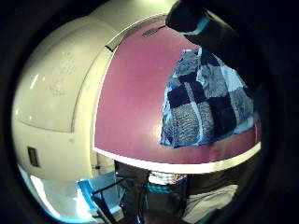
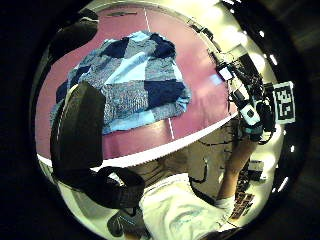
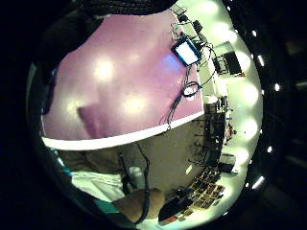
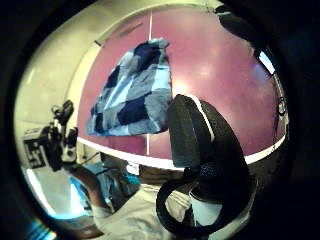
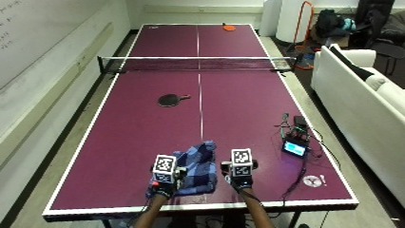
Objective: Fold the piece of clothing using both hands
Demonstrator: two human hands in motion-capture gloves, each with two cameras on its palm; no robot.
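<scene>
Left hand over the folded blue checked garment, grip unclear. Right hand just beside it, fingers unreadable too.

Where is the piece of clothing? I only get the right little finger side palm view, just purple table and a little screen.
Observer: The blue checked clothing lies bunched by the near edge of the table, between the left hand and the right hand.
Operator: Is the right hand on it?
Observer: No. The right thumb side palm view shows the clothing apart from it.
Operator: Anything else there?
Observer: A black paddle lies nearer the net.
</scene>
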